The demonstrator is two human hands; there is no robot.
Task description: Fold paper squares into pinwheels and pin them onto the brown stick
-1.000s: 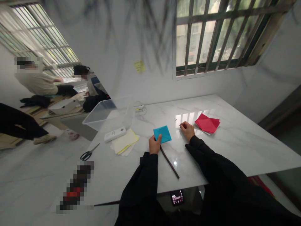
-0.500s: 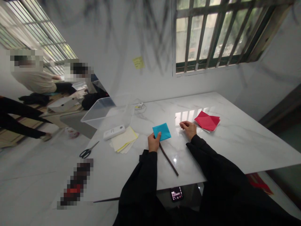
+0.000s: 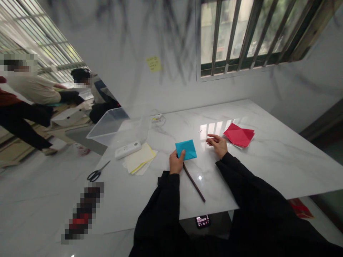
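Observation:
My left hand (image 3: 176,165) pinches a folded blue paper (image 3: 188,147) between thumb and fingers, the thumb lying on its top face. A thin dark brown stick (image 3: 195,184) slants across the tabletop from near that hand toward the front edge. Whether its upper end touches the hand or the paper, I cannot tell. To the right of the blue paper, my right hand (image 3: 219,146) hovers with its fingers apart and nothing visible in them. Just beyond that hand lies a pile of red paper sheets (image 3: 239,135), with a white edge showing underneath.
Left on the marble-look table (image 3: 270,160) are cream and yellow sheets (image 3: 139,160), a white device (image 3: 128,150), scissors (image 3: 95,175) and a clear plastic bin (image 3: 107,126). A lit phone (image 3: 203,221) is below the front edge. Other people are at the far left.
My right hand has opened its fingers, which were closer together before, and shifted slightly right. My left hand still holds the blue paper. The view has shifted slightly; a person at far left has moved.

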